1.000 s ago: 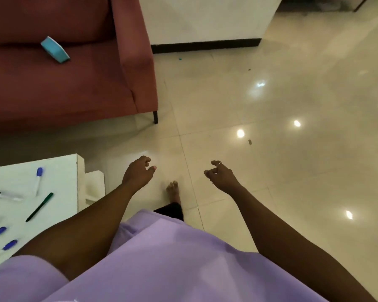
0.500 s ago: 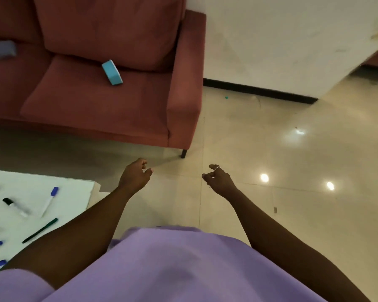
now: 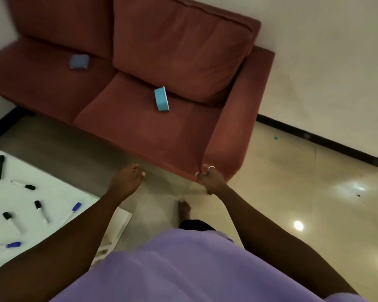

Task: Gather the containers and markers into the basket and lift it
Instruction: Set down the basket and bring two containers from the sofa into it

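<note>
The view has swung onto the sofa (image 3: 140,136): turquoise container (image 3: 161,99) at centre, blue-grey container (image 3: 79,61) upper left, markers (image 3: 42,212) on the table (image 3: 52,192) lower left, left hand (image 3: 127,179) and right hand (image 3: 210,179) loosely curled and empty, so, scattered with no basket visible, something may get missed.

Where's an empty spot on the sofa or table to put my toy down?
The right seat cushion is bare in front of the teal container, down to its front edge. The left seat cushion is bare in front of the blue-grey container. The white table is crowded with scattered markers.
</note>
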